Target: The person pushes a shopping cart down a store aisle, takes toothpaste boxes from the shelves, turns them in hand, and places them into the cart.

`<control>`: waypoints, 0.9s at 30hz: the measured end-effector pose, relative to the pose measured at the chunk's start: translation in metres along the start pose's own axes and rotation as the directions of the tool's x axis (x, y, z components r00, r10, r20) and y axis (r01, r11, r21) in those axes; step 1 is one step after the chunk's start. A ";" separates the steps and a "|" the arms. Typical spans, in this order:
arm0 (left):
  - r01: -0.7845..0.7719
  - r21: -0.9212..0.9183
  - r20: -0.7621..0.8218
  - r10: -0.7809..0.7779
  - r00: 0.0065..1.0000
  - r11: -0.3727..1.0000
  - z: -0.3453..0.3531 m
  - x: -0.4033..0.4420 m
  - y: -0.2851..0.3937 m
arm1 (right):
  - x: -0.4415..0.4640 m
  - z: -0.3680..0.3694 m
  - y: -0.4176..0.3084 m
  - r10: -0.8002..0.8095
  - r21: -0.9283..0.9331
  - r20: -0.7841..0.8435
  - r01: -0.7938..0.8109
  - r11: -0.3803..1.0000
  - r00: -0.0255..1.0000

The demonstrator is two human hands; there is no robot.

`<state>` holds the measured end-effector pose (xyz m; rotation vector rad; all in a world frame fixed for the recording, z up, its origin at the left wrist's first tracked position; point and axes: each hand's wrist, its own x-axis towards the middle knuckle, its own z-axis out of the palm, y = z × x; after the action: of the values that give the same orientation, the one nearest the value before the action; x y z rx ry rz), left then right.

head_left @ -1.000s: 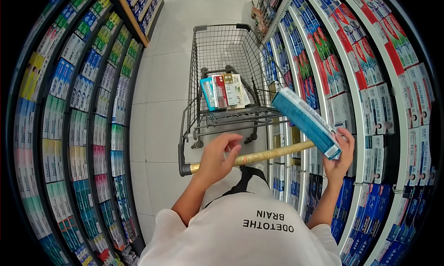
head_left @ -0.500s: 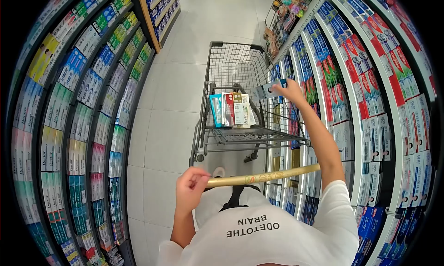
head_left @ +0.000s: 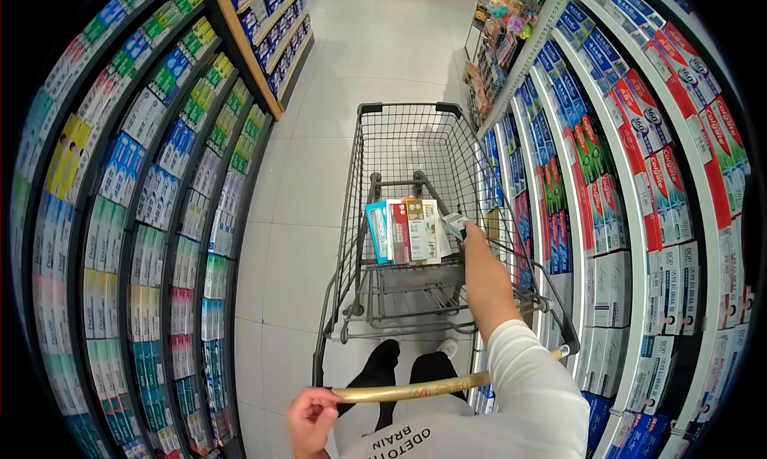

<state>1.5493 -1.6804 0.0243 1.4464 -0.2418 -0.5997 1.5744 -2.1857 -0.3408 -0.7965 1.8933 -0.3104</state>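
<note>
My right hand reaches into the shopping cart. It grips a slim grey-white box with a dark end, partly hidden by the fingers. Just left of it, several upright packages lean together in the child-seat part: a blue one, a red-and-white one and a gold-topped white box. My left hand is curled at the left end of the yellow cart handle, its fingers closed against it.
Shelves of boxed toothpaste run close along the right side. On the left, shelves of packaged toothbrushes and boxes line the aisle. Tiled floor stretches ahead. Hanging goods are at the far right.
My right hand has brought the box from beside the right shelf leftward and down into the cart, next to the other packages. The cart and handle appear lower in view. My left hand stays at the handle.
</note>
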 end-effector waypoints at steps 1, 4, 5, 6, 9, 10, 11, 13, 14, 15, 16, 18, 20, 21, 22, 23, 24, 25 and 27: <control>0.030 -0.033 0.037 -0.029 0.999 0.999 0.009 0.004 -0.002 | -0.008 0.001 0.001 0.064 0.154 0.011 -0.064 0.986 0.998; 0.132 0.029 0.107 -0.134 0.985 0.991 0.038 0.016 0.001 | -0.003 0.012 0.011 0.112 0.181 0.004 -0.111 0.977 0.994; 0.130 0.047 0.142 -0.135 0.981 0.990 0.046 0.021 0.002 | 0.005 0.019 0.012 0.113 0.194 0.016 -0.114 0.974 0.994; 0.128 0.065 0.176 -0.138 0.975 0.990 0.052 0.025 0.002 | 0.022 0.028 0.019 0.112 0.205 0.027 -0.115 0.972 0.993; 0.108 0.119 0.247 -0.135 0.959 0.987 0.060 0.032 -0.002 | 0.047 0.048 0.025 0.151 0.403 0.098 -0.178 0.898 0.984; 0.120 0.158 0.238 -0.156 0.959 0.980 0.063 0.032 -0.001 | 0.051 0.047 0.022 0.224 0.451 0.165 -0.275 0.849 0.961; 0.111 0.179 0.244 -0.154 0.958 0.978 0.067 0.034 -0.001 | 0.054 0.043 0.022 0.131 0.338 0.258 -0.217 0.916 0.957; 0.099 0.219 0.253 -0.154 0.955 0.971 0.072 0.034 -0.001 | 0.059 0.031 0.024 0.175 0.312 0.370 -0.300 0.902 0.912; 0.104 0.222 0.251 -0.160 0.955 0.970 0.074 0.033 -0.001 | 0.060 0.026 0.023 0.300 0.403 0.378 -0.448 0.798 0.876; 0.105 0.223 0.251 -0.162 0.954 0.969 0.076 0.031 -0.002 | 0.045 0.016 0.014 0.417 0.488 0.380 -0.562 0.667 0.825; 0.103 0.225 0.254 -0.160 0.954 0.969 0.078 0.030 -0.002 | 0.036 0.008 0.012 0.398 0.503 0.351 -0.530 0.683 0.847; 0.066 0.216 0.285 -0.128 0.950 0.974 0.083 0.030 0.000 | 0.021 -0.011 0.002 0.215 0.348 0.266 -0.302 0.888 0.940; 0.033 0.206 0.347 -0.104 0.932 0.978 0.089 0.032 -0.001 | 0.006 -0.024 -0.021 0.076 -0.010 0.413 -0.078 0.997 0.908; 0.018 0.200 0.389 -0.096 0.916 0.980 0.092 0.034 -0.006 | 0.016 -0.020 -0.035 0.090 -0.210 0.460 0.009 0.978 0.883; 0.004 0.195 0.430 -0.089 0.899 0.981 0.095 0.037 -0.008 | 0.029 -0.013 -0.046 -0.005 -0.348 0.549 0.233 0.908 0.836; -0.066 0.271 0.496 -0.081 0.865 0.960 0.101 0.041 -0.008 | 0.033 -0.009 -0.061 -0.071 -0.453 0.637 0.447 0.771 0.768; -0.141 0.342 0.557 -0.079 0.827 0.929 0.107 0.046 -0.005 | -0.004 -0.026 -0.080 -0.219 -0.466 0.662 0.623 0.629 0.717; -0.219 0.404 0.611 -0.083 0.788 0.888 0.115 0.050 -0.001 | -0.051 -0.046 -0.098 -0.344 -0.478 0.688 0.756 0.447 0.638; -0.287 0.445 0.693 -0.123 0.711 0.849 0.132 0.052 0.007 | -0.084 -0.062 -0.124 -0.277 -0.419 0.877 0.907 -0.046 0.391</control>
<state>1.5277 -1.8205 0.0385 1.6533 -1.1659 -1.0585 1.5901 -2.2316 -0.1862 -2.3676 0.6970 0.5457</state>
